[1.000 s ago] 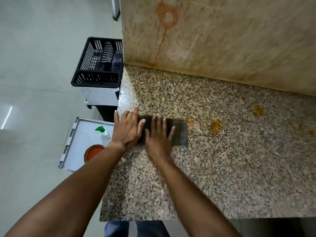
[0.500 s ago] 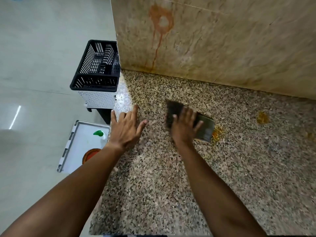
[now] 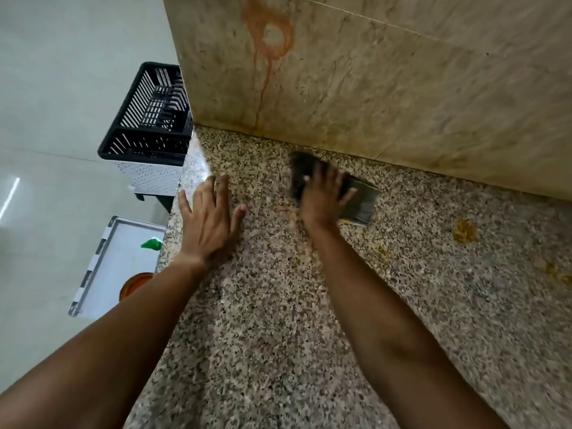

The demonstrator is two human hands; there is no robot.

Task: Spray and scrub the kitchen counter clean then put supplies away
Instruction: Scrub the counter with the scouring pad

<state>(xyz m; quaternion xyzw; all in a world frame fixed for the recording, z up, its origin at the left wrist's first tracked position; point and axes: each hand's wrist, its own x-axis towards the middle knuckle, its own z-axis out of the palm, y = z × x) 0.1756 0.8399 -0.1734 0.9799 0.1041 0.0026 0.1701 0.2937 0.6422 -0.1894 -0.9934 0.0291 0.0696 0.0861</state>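
Note:
A dark scrub pad (image 3: 360, 201) lies flat on the speckled granite counter (image 3: 278, 305), close to the back wall. My right hand (image 3: 322, 198) presses down on it with straight, spread fingers. My left hand (image 3: 209, 219) rests flat on the counter near its left edge, fingers spread, holding nothing. Yellow-brown stains (image 3: 464, 232) mark the counter to the right of the pad. An orange ring stain (image 3: 269, 35) with a drip runs down the wall above.
Off the counter's left edge stands a black slatted basket (image 3: 148, 119) on a white perforated bin. Lower down lies a white tray (image 3: 102, 274) holding a green-capped bottle (image 3: 151, 244) and an orange round thing (image 3: 133, 287). The marble wall backs the counter.
My right hand has slid the pad away from my left hand, to the right and toward the back wall. My left hand let go of the pad and stays flat near the edge.

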